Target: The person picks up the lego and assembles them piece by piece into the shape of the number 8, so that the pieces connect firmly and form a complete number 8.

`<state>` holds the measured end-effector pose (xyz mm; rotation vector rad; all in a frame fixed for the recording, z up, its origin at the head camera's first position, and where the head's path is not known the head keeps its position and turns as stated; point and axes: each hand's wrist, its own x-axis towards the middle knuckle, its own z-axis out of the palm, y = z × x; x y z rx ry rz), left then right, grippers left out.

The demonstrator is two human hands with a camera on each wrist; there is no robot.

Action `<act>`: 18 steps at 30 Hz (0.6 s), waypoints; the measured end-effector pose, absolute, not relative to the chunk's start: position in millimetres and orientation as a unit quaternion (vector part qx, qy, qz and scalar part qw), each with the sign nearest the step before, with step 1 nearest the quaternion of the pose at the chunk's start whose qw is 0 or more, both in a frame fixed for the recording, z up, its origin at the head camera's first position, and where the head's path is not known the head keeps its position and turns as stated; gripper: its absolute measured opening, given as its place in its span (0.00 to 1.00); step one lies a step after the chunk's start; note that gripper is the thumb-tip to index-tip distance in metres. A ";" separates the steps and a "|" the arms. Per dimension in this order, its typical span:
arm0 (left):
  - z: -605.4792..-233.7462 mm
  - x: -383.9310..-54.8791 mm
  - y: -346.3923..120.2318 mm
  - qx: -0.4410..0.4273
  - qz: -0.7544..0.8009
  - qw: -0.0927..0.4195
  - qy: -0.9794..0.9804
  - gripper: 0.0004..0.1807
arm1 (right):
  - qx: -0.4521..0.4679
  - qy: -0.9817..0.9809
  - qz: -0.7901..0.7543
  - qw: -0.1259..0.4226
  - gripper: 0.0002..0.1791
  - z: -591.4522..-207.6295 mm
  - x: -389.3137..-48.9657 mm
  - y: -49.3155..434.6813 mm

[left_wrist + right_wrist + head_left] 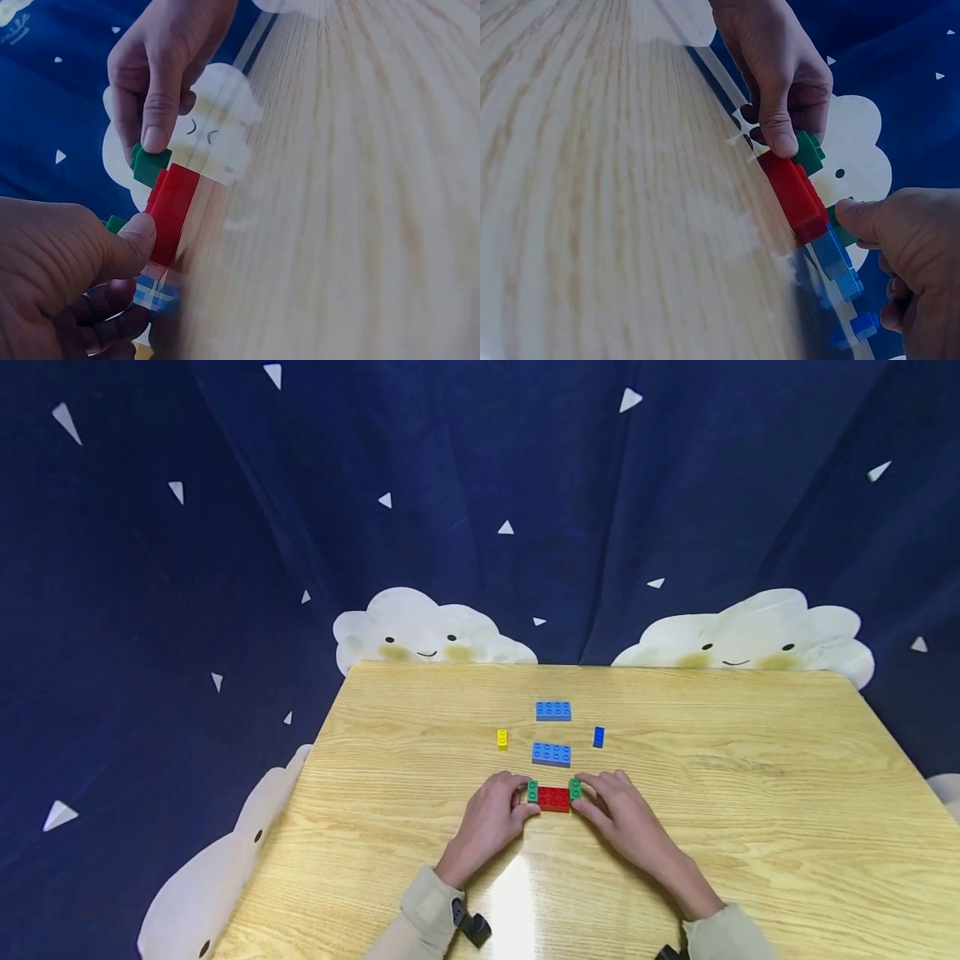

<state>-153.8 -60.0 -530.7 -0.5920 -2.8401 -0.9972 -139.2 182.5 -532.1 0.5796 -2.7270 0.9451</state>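
A red brick [553,799] with studs on top lies on the wooden table between both hands. My left hand [492,814] pinches a small green brick [532,791] between thumb and fingers, at the red brick's left end. At the other end, my right hand [621,818] grips a second green brick [575,789] the same way. Seen from the left wrist, the right hand's green brick [152,165] sits at the upper edge of the red brick [176,206]. The right wrist view has the left hand's green brick [808,153] raised against the red brick's far end.
Behind the red brick lies a blue eight-stud brick [551,754], with another blue brick [553,711] farther back. A small yellow brick [502,740] is to their left and a small dark blue brick [598,737] to their right. A dark blue curtain [465,460] hangs behind the table [750,827].
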 end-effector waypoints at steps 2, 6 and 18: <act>-530.9 -153.9 -60.0 -0.194 -0.325 0.040 -0.925 0.22 | 0.197 -0.921 0.320 0.100 0.21 -532.1 -139.0 181.8; -530.5 -154.2 -60.1 -0.195 -0.325 0.038 -0.925 0.21 | 0.197 -0.920 0.323 0.101 0.20 -531.6 -138.6 180.6; -530.5 -154.2 -60.7 -0.192 -0.323 0.032 -0.926 0.21 | 0.213 -0.917 0.323 0.093 0.18 -530.6 -138.2 176.9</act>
